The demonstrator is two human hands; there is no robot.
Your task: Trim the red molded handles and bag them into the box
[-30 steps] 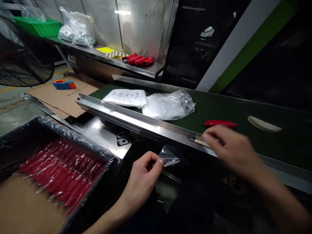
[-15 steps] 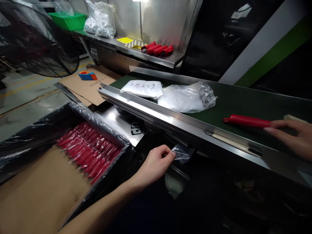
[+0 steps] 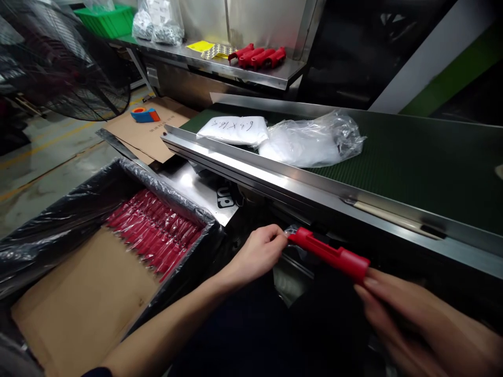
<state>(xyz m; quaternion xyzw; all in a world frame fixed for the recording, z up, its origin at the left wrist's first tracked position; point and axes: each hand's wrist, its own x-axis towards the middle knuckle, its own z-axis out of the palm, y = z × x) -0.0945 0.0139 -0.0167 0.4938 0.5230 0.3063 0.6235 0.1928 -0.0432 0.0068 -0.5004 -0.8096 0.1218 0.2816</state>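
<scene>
My left hand pinches the mouth of a small clear plastic bag just below the conveyor's steel rail. My right hand grips the near end of a long red plastic part, its far tip at the bag's opening beside my left fingers. The rest of the bag hangs down in the dark under the rail and is hard to make out.
A cardboard box lined with black plastic holds several bagged red parts at lower left. On the green belt lie a white labelled packet and a clear bag bundle. More red parts sit on the back shelf. A fan stands at left.
My right hand took the red part off the belt and brought it down to the bag held in my left hand. The belt spot is now bare.
</scene>
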